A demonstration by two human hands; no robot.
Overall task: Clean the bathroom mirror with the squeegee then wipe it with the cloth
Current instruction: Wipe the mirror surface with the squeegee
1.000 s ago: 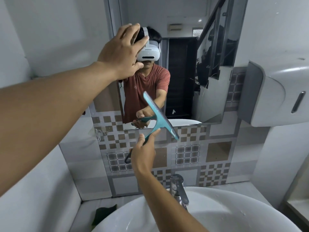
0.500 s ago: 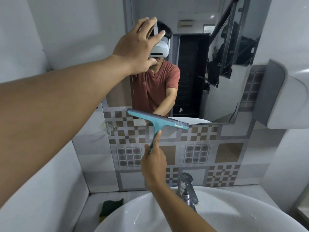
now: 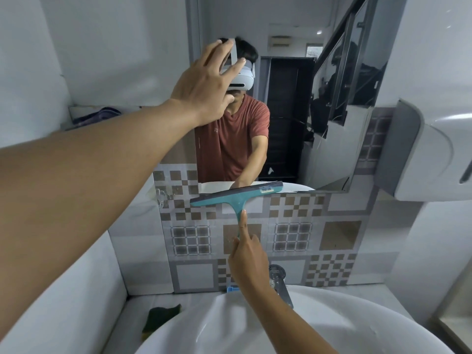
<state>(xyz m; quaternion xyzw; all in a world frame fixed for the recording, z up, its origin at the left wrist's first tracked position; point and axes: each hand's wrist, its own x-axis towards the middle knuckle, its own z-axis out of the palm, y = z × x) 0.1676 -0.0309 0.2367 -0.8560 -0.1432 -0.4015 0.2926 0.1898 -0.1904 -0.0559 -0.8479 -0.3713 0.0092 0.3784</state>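
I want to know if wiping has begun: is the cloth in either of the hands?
No: the right hand grips the squeegee, the left hand is spread bare against the mirror.

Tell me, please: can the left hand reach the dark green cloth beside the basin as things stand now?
Probably yes. The left hand is open against the mirror and holds nothing, and the green cloth lies uncovered on the ledge, left of the basin, under that arm. Nothing stands between them.

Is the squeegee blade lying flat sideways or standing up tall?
Sideways, tilted slightly. The squeegee blade runs across the mirror's bottom edge, handle pointing down into the right hand.
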